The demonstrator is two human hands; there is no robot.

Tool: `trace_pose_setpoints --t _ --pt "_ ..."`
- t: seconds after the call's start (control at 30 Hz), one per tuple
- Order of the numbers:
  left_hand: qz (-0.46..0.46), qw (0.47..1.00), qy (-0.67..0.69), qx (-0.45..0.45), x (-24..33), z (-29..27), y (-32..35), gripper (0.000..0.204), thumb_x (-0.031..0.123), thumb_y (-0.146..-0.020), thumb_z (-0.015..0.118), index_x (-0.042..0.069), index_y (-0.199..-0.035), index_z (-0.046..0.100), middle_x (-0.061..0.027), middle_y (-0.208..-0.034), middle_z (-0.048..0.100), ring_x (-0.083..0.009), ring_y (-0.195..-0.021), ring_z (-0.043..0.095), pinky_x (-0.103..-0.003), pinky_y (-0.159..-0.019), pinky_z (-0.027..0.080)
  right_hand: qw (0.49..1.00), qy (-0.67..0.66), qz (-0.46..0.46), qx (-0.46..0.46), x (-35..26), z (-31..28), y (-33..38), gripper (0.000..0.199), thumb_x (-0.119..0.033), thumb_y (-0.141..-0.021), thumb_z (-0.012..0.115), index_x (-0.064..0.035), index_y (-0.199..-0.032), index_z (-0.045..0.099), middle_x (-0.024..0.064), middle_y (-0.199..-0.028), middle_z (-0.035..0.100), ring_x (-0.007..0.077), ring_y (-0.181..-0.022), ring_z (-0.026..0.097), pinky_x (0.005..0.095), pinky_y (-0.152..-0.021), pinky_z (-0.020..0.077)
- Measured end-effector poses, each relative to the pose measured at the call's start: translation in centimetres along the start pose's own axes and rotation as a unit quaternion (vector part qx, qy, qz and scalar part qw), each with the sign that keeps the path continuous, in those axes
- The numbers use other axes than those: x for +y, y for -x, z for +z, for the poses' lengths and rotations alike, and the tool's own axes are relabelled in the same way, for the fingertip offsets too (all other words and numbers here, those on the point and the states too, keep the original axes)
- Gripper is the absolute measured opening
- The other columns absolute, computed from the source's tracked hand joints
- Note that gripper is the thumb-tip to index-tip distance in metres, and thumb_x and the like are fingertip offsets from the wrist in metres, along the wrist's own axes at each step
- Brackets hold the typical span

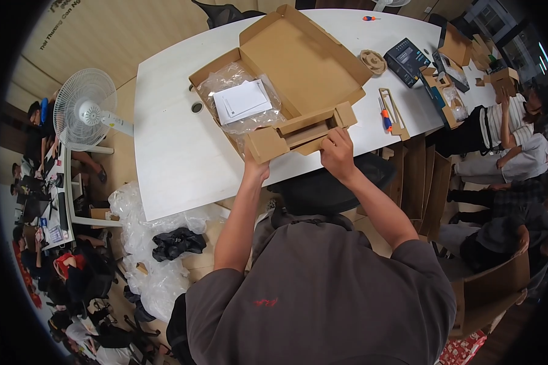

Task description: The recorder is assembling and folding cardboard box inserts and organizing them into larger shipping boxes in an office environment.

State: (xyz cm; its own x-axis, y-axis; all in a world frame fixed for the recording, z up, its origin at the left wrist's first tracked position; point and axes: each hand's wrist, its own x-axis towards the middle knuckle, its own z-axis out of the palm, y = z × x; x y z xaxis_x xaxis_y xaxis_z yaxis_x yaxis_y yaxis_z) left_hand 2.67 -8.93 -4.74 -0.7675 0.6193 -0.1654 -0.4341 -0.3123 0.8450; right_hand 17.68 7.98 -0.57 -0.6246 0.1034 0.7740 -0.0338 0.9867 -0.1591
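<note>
Both my hands hold a folded cardboard insert (269, 145) at the near side of an open cardboard box (295, 58) on the white table. My left hand (257, 169) is closed at the insert's left end, its fingers partly hidden beneath. At the near edge towards the right, my right hand (337, 151) pinches the cardboard with bent fingers. A recess shows in the insert's middle. Inside the box, clear plastic wrap (228, 79) lies under some white papers (242, 102). The box's lid stands folded back, away from me.
On the table (164, 128) are a roll of tape (196, 107), a screwdriver (386, 120), a flat cardboard frame (397, 115) and a dark printed box (407, 62). A fan (90, 112) stands at left; plastic bags (155, 267) lie on the floor. Several people are at both sides.
</note>
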Motion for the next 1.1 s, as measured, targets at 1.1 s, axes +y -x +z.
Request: trace_pose_setpoints --t 1.1 --pt "0.037 0.986 -0.163 -0.007 2.3 -1.5 -1.0 0.014 0.004 -0.091 0.056 -0.005 -0.102 0.054 -0.0129 -0.096 0.065 -0.0296 -0.084 0.071 -0.032 -0.075 0.053 0.709 -0.208 0.662 0.122 13.6 -0.2 -0.5 0.028 -0.002 -0.067 0.075 -0.0002 -0.089 0.058 0.0068 -0.078 0.059 0.0138 -0.06 0.056 0.027 -0.048 0.044"
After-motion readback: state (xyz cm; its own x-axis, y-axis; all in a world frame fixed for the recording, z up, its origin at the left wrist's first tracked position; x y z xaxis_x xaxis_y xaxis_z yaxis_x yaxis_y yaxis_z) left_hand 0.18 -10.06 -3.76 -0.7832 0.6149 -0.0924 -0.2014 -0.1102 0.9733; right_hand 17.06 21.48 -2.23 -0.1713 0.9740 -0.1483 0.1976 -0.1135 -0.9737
